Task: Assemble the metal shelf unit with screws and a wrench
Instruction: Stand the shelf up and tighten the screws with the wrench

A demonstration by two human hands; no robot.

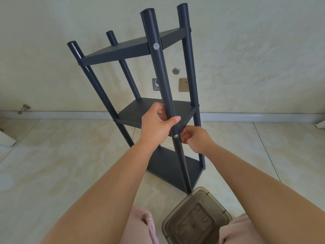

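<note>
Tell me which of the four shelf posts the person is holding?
The nearest post, the one with silver screw heads facing the camera; the left hand grips it, while the other three stand untouched.

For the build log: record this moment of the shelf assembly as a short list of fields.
shelf unit: dark metal shelf unit, three shelves, four posts, standing tilted on the tiled floor
left hand: left hand grips the near post just above the middle shelf
right hand: right hand is at the screw in that post, fingers curled; what they hold is hidden
upper screw: silver screw head visible at the top shelf
wrench: not visible
nearby: translucent plastic box by the knees; wall socket behind
</note>
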